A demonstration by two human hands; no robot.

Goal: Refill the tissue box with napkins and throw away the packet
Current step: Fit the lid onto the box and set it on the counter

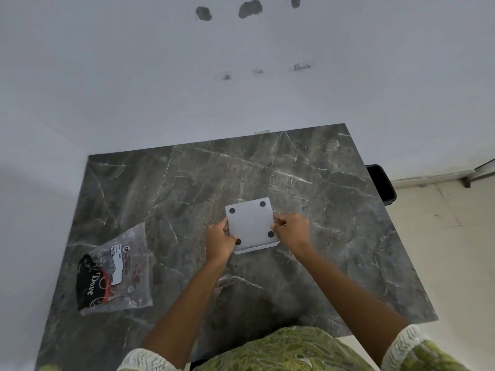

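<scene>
A white square tissue box (251,223) lies upside down on the dark marble table (334,236), its base with four dark round feet facing up. My left hand (219,239) grips its left edge and my right hand (290,228) grips its right edge. A clear plastic packet (117,269) with black, red and white print lies flat on the table at the left, apart from both hands. No napkins show; I cannot tell what is inside the box.
The table stands against a white wall (160,76). A black bin (381,183) sits on the floor just past the table's right edge. Pale floor tiles (442,236) stretch to the right.
</scene>
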